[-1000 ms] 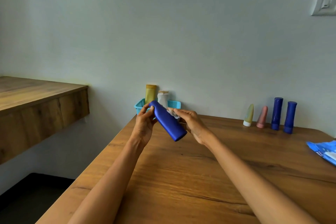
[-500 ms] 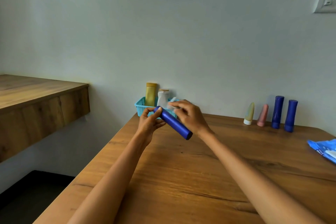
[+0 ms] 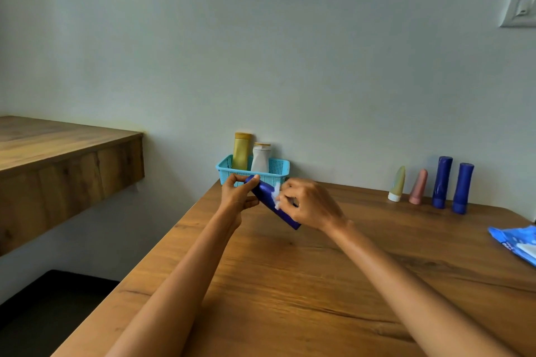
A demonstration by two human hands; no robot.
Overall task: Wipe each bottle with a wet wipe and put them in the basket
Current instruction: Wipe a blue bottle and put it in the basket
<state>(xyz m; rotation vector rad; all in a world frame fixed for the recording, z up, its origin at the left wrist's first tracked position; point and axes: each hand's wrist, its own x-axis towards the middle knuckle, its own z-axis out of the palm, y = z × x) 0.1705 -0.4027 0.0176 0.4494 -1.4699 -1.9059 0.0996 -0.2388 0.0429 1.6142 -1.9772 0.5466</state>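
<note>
I hold a dark blue bottle (image 3: 265,193) tilted above the wooden table (image 3: 319,284). My left hand (image 3: 236,197) pinches its upper end. My right hand (image 3: 309,204) curls over its lower half and presses a white wet wipe (image 3: 276,195) against it. Behind them at the wall stands a turquoise basket (image 3: 278,169) with a yellow bottle (image 3: 241,151) and a white bottle (image 3: 260,158) upright inside. Along the wall at the right stand a pale green tube (image 3: 396,183), a pink tube (image 3: 418,186) and two dark blue bottles (image 3: 441,182) (image 3: 462,188).
A blue wet-wipe pack (image 3: 517,242) lies at the table's right edge. A second wooden counter (image 3: 58,151) juts out at the left, with a gap and dark floor (image 3: 49,307) between it and the table. A wall switch (image 3: 519,7) is at top right.
My right hand has slid from behind the bottle over its lower half, with the wipe now on the bottle's side. The bottle dropped slightly and my left hand kept its upper end.
</note>
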